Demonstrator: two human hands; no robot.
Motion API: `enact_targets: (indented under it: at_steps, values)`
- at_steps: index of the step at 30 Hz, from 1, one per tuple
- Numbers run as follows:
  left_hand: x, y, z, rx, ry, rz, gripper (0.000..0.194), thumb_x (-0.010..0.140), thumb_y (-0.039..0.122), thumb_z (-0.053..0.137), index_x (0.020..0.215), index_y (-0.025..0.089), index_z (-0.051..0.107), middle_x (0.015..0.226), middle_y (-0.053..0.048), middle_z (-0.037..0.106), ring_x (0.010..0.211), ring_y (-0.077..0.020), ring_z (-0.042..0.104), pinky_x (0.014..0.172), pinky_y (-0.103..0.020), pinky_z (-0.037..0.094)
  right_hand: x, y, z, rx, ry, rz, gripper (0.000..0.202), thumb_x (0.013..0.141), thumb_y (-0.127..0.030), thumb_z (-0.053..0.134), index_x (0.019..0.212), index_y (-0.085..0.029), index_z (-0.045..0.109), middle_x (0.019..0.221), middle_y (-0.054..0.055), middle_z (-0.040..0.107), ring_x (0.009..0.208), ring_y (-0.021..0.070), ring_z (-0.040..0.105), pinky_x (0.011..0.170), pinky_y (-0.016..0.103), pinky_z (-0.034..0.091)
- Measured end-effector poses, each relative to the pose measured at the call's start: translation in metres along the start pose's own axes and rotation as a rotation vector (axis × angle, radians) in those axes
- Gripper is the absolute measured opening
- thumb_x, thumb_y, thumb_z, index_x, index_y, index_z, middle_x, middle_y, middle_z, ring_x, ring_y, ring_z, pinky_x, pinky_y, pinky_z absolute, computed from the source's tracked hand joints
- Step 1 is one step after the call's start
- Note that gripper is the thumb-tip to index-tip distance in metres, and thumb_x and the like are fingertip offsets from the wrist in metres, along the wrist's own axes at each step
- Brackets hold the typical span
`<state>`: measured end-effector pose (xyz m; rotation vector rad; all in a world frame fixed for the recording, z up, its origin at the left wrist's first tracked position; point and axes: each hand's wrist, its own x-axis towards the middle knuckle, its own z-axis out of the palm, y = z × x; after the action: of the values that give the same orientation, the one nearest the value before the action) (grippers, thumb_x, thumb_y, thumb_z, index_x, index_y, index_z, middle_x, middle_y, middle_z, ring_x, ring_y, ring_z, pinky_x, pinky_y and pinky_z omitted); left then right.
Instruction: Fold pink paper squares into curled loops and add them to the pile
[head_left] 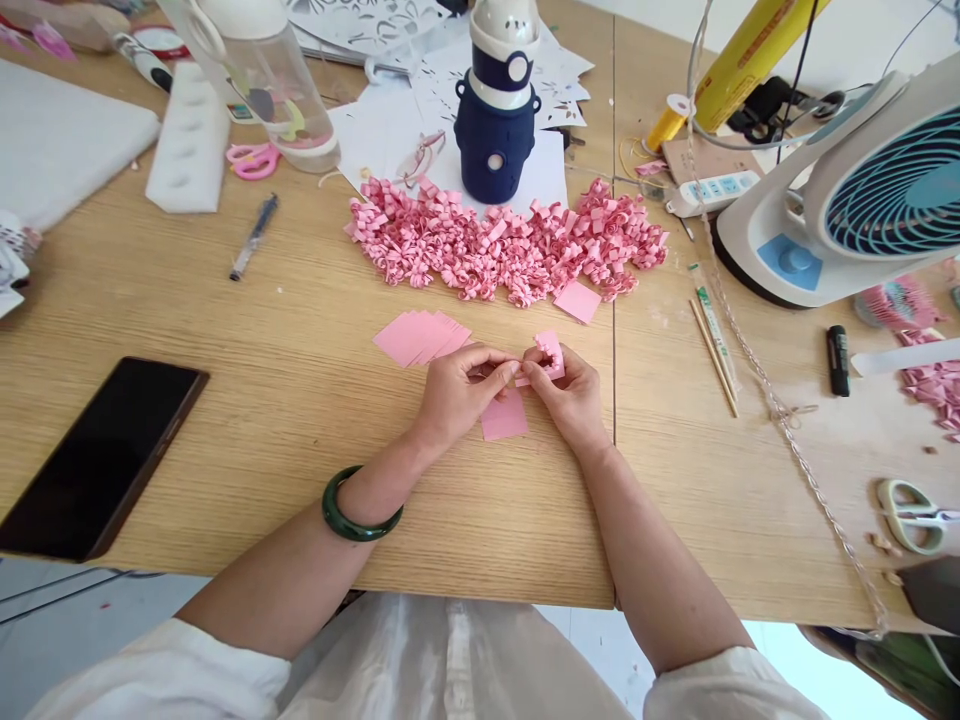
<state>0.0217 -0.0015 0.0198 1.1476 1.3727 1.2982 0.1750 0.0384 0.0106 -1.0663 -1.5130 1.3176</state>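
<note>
The broad wooden surface (300, 410) filled most of the view, a dark seam running down it right of the hands. Toward its far right stood a white and pale-blue electric fan (810, 200), its grille facing right. A long mound of curled pink paper strips (487, 245) spread across the middle, beyond both hands. A black-screened smartphone (105, 455) lay at the near left, well apart from the paper. Behind the mound, a navy insulated bottle (495, 140) stood upright, with a clear plastic bottle (292, 115) farther left.

The left hand (457, 395) and right hand (574, 400) met just in front of the mound, near the seam. Right fingers were closed on a fringed pink paper piece (553, 352), thumb on the near side, its curled upper edge showing above the thumb. Left fingers were pinched together on that piece's left end, the thumb and forefinger nearly touching the right thumb; the exact hold there was too small to make out.

A fanned stack of pink paper sheets (420, 337) lay flat just beyond the left hand. A green bangle (341, 520) circled the left forearm near the wrist. Pink-handled scissors (255, 160) rested beside the clear plastic bottle. One pink paper square (505, 417) lay beneath the hands, and another square (577, 300) touched the mound's near edge.
</note>
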Motion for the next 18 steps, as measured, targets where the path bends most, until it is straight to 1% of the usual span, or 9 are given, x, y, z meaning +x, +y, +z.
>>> enact_targets:
  at_steps: [3,6,9,13,18]
  values:
    - [-0.0006,-0.0007,0.0018,0.0,0.041,-0.002,0.02,0.082,0.036,0.072,0.08,0.016,0.073,0.071,-0.001,0.071,0.058,-0.0111,0.064,0.059,-0.022,0.054,-0.0007,0.0003,0.0019,0.001,-0.025,0.008,0.018,0.082,-0.036,0.072,0.082,-0.02,0.064,0.078,0.0,0.063,0.071,0.0129,0.056,0.067,0.027,0.047]
    - [-0.0009,0.0006,0.0024,-0.025,0.056,-0.013,0.02,0.082,0.035,0.072,0.079,0.016,0.072,0.07,-0.001,0.072,0.059,-0.011,0.064,0.059,-0.021,0.054,-0.0008,-0.0016,0.0039,-0.007,-0.018,-0.005,0.017,0.084,-0.034,0.071,0.079,-0.02,0.063,0.076,0.0,0.062,0.07,0.0127,0.056,0.066,0.027,0.047]
    - [-0.0004,0.0022,0.0018,-0.067,0.023,-0.032,0.02,0.083,0.035,0.072,0.078,0.015,0.073,0.069,-0.001,0.072,0.06,-0.0116,0.065,0.062,-0.022,0.055,-0.0004,-0.0044,0.0044,0.02,0.001,-0.019,0.017,0.086,-0.032,0.068,0.077,-0.02,0.062,0.074,-0.001,0.062,0.068,0.0121,0.056,0.067,0.027,0.047]
    - [0.0009,0.0012,0.0001,-0.141,-0.023,-0.094,0.021,0.084,0.036,0.072,0.079,0.016,0.075,0.066,-0.001,0.071,0.062,-0.0129,0.067,0.067,-0.024,0.056,-0.0003,-0.006,0.0028,0.028,-0.001,-0.012,0.017,0.087,-0.033,0.067,0.076,-0.02,0.061,0.075,0.0,0.063,0.069,0.0127,0.057,0.069,0.028,0.048]
    - [0.0026,-0.0002,-0.0004,-0.163,-0.048,-0.122,0.022,0.079,0.038,0.076,0.084,0.016,0.077,0.069,-0.001,0.073,0.062,-0.0138,0.067,0.067,-0.027,0.057,-0.001,-0.0054,0.0009,0.031,-0.003,-0.014,0.018,0.087,-0.033,0.067,0.075,-0.02,0.061,0.076,0.0,0.062,0.07,0.0128,0.056,0.069,0.028,0.047]
